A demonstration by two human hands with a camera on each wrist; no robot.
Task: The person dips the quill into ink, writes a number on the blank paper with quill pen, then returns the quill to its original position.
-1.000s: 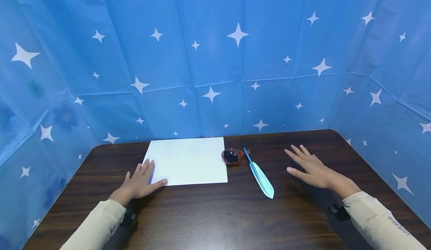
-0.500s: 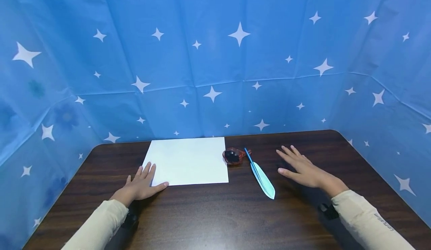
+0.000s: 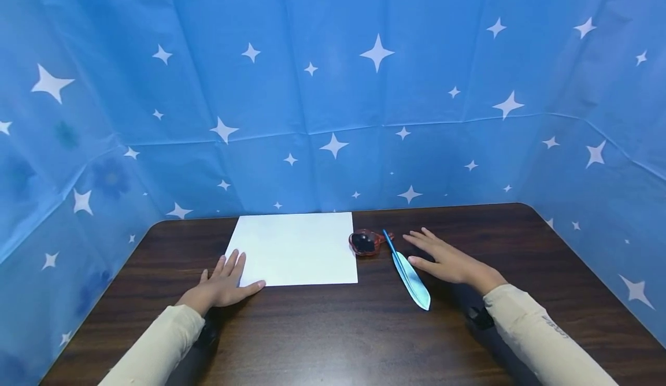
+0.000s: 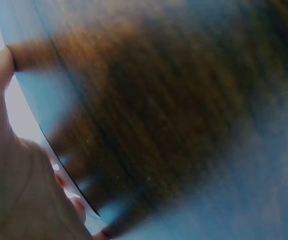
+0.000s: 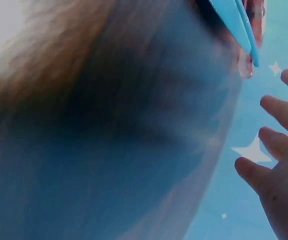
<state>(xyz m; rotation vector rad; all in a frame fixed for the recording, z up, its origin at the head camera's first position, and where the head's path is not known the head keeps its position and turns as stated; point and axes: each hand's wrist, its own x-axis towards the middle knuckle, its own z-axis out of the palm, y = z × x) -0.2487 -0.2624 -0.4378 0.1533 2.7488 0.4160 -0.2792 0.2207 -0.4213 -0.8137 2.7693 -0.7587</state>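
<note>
Resting left hand (image 3: 221, 285): flat, fingers straight, on my paper (image 3: 296, 248) corner.
Right hand (image 3: 447, 262): spread wide beside feather (image 3: 411, 273).
Right wrist view only: feather's (image 5: 234, 25) underside.

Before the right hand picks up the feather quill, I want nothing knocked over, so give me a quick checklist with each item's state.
1. Right hand free, fingers straight: ok.
2. Feather quill lies flat on the table, uncovered, just left of that hand: ok.
3. Ink dish upright: ok; it sits close to the quill's tip, so clearance: not ok.
4. Left hand resting on the paper corner: ok.
5. Whether the quill tip touches the dish: cannot tell.
</note>
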